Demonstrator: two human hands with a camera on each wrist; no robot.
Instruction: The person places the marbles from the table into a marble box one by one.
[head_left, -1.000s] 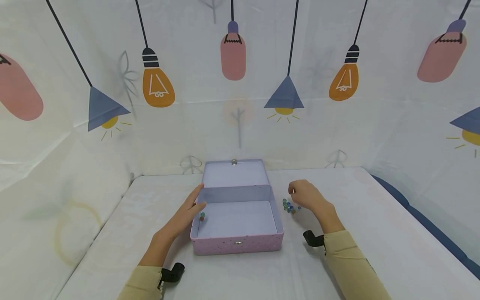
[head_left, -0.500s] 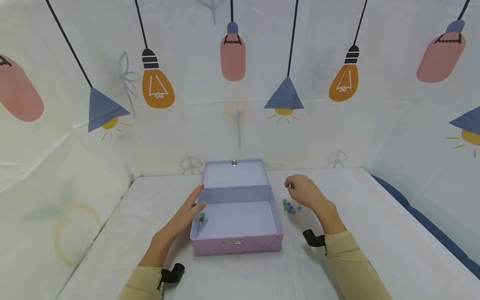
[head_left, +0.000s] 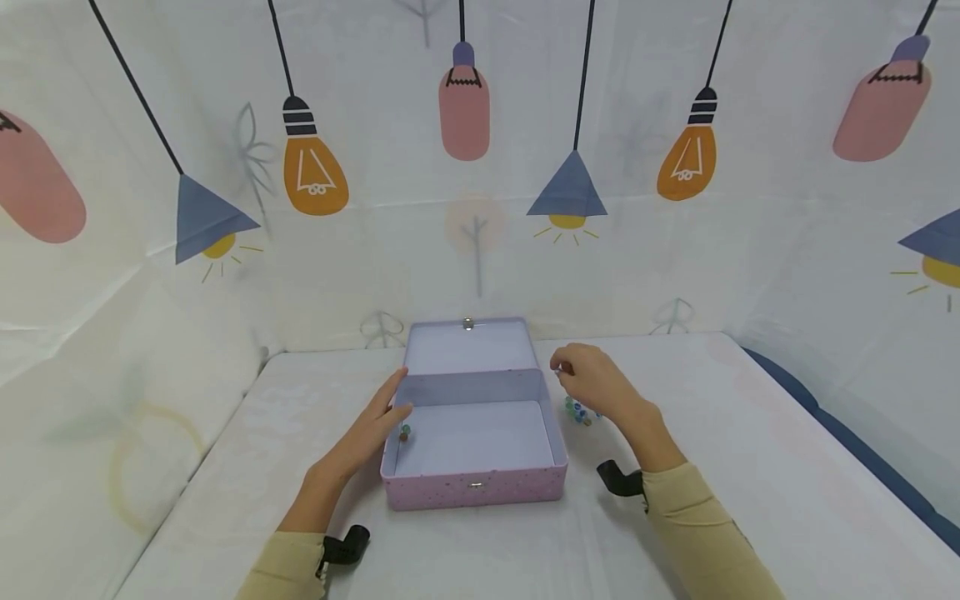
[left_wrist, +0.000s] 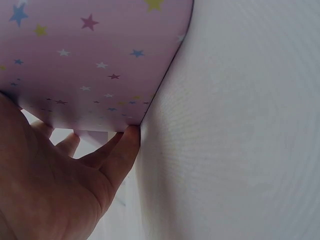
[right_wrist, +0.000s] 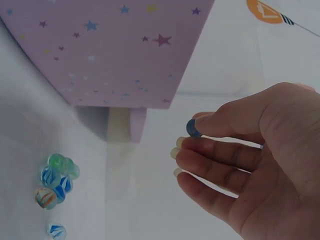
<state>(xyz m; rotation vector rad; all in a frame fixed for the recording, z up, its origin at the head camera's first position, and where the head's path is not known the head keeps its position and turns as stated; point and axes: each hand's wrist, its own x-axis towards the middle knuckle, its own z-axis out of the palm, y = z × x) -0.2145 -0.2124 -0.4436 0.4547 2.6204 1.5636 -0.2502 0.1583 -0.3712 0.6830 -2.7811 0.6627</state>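
A pink, star-printed hinged box (head_left: 476,492) stands with its lid (head_left: 472,348) tipped back. My left hand (head_left: 367,429) holds its left side, the thumb over the rim; in the left wrist view the fingertips (left_wrist: 131,137) bend round the far end of the wall. Two marbles, one green (head_left: 406,429) and one brownish (head_left: 403,437), lie inside along the left wall. Just off the box's right back corner, my right hand (head_left: 600,383) pinches a dark blue marble (right_wrist: 193,128) between thumb and index finger, the other fingers loosely bent.
Several green, blue and orange-streaked glass marbles (right_wrist: 57,177) lie on the white-covered table (head_left: 480,550) right of the box, partly under my right hand in the head view. One blue-streaked marble (right_wrist: 57,231) lies a little apart. A printed curtain (head_left: 480,250) hangs behind.
My right hand has lifted from beside the loose marbles and moved left toward the box, carrying the blue marble. The left hand and the box have stayed put.
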